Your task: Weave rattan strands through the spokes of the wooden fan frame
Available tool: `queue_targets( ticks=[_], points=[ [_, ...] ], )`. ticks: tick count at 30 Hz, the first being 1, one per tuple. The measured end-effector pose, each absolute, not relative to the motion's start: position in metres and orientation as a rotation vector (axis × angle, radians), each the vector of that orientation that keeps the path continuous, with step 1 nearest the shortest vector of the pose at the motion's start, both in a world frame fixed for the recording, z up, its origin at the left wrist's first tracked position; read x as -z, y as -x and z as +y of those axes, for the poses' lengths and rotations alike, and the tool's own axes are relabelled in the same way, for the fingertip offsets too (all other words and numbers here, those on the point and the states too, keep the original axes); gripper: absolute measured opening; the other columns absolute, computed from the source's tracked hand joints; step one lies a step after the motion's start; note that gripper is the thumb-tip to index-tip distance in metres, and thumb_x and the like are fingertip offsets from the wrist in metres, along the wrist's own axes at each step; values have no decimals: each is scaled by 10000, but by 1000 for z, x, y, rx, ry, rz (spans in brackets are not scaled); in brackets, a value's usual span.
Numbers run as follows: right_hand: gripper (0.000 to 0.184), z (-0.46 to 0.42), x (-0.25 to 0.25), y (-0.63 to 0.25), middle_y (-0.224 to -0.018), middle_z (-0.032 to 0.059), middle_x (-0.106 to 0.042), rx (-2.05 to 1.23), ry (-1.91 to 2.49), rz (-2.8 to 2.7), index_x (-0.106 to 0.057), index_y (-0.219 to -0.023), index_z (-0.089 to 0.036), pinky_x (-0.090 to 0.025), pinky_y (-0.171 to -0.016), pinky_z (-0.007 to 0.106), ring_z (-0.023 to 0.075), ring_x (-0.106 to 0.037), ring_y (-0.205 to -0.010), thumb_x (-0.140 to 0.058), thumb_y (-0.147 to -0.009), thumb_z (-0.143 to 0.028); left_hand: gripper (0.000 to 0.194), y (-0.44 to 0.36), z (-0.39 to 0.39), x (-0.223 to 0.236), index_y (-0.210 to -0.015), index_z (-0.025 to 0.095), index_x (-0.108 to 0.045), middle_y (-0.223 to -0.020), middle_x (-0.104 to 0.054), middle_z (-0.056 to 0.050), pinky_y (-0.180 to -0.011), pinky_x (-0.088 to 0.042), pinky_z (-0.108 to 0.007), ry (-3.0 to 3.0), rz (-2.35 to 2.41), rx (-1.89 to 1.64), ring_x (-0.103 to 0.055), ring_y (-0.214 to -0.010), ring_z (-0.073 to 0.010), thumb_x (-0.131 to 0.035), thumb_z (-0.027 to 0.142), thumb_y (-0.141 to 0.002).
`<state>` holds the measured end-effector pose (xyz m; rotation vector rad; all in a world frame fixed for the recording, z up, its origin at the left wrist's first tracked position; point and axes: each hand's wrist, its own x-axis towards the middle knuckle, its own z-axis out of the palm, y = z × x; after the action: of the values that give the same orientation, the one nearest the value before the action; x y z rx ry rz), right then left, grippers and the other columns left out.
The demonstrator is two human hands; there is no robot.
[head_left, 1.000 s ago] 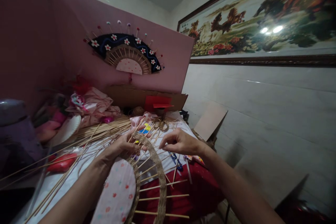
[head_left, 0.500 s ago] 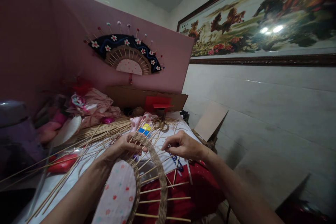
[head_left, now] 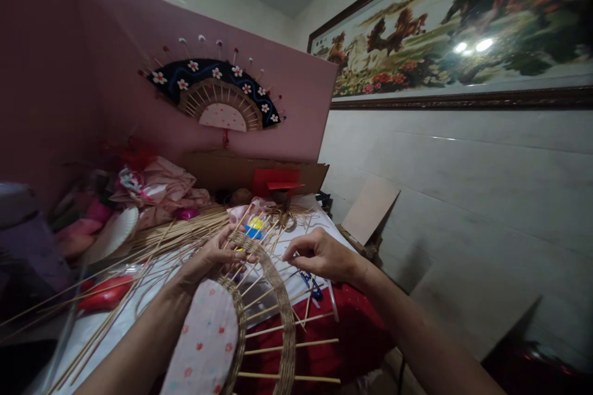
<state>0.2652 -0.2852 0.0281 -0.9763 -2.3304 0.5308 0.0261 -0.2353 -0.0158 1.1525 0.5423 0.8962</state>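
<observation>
A half-round woven fan frame (head_left: 282, 321) lies in front of me, with a pink spotted fabric centre (head_left: 208, 339), a band of woven cord and thin bamboo sticks radiating out. My left hand (head_left: 213, 257) grips the top of the woven band, its fingers curled among the sticks. To its right, my right hand (head_left: 319, 254) is closed in a pinch at the stick ends, on something too thin to make out.
A finished black flowered fan (head_left: 215, 92) hangs on the pink board (head_left: 92, 62). Long loose bamboo sticks (head_left: 139, 247) spread left across the table. Pink cloth (head_left: 157, 188), a white paper plate (head_left: 113, 231), a cardboard box (head_left: 241, 170) and blue scissors (head_left: 310, 284) lie around. A framed horse painting (head_left: 463, 24) hangs on the right wall.
My view has shifted slightly. Both hands stay on the frame with small finger movements; the right hand has edged a little towards the left.
</observation>
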Motion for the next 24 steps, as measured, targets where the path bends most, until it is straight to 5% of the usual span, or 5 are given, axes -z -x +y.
queue_targets(
  ticks=[24],
  points=[
    [148, -289, -36, -272, -472, -62, -428, -475, 978, -2349, -665, -789, -137, -271, -452, 180, 46, -335, -440, -527, -734, -138, 358, -29, -239, 13, -877, 109, -590, -734, -653, -46, -582, -459, -191, -1169, 542, -862, -615, -649, -131, -730, 117, -548]
  ],
)
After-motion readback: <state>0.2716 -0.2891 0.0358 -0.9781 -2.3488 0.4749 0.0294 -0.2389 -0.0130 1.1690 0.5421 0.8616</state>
